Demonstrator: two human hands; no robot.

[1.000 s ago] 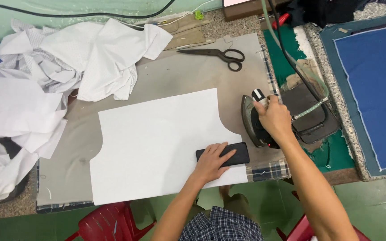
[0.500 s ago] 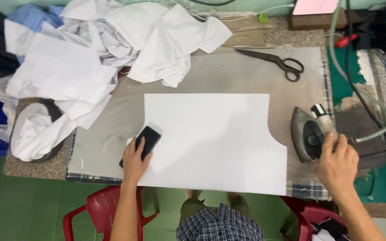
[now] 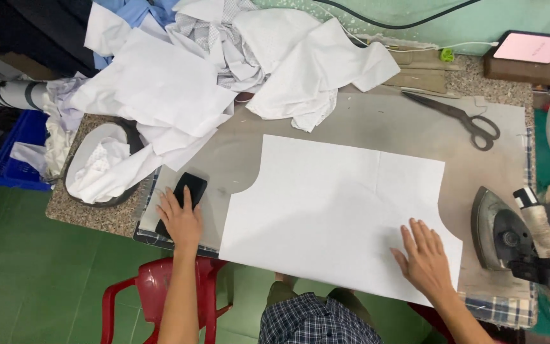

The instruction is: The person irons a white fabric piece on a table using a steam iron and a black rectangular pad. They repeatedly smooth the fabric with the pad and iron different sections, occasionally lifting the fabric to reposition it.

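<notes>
1. Since half a second ago, the right hand (image 3: 426,260) has let go of the iron (image 3: 510,239) and come to rest, palm down with fingers spread, on the lower right corner of the white cut fabric panel (image 3: 332,213); the left hand (image 3: 181,220) has carried the black block (image 3: 184,194) off the panel to the pad's left edge.
2. That left hand lies flat over the black block, fingers loosely curled on it, pressing rather than lifting.
3. White fabric panel lies flat on the grey pressing pad (image 3: 364,124), with a faint crease running down its right third.
4. Iron stands on its side just right of the panel, untouched, with scissors (image 3: 459,114) well beyond and a heap of white cloth pieces (image 3: 224,57) at the back.
5. Smoothing well likely means keeping the open palm flat and sweeping outward from the crease, so the panel stays square on the pad.
</notes>
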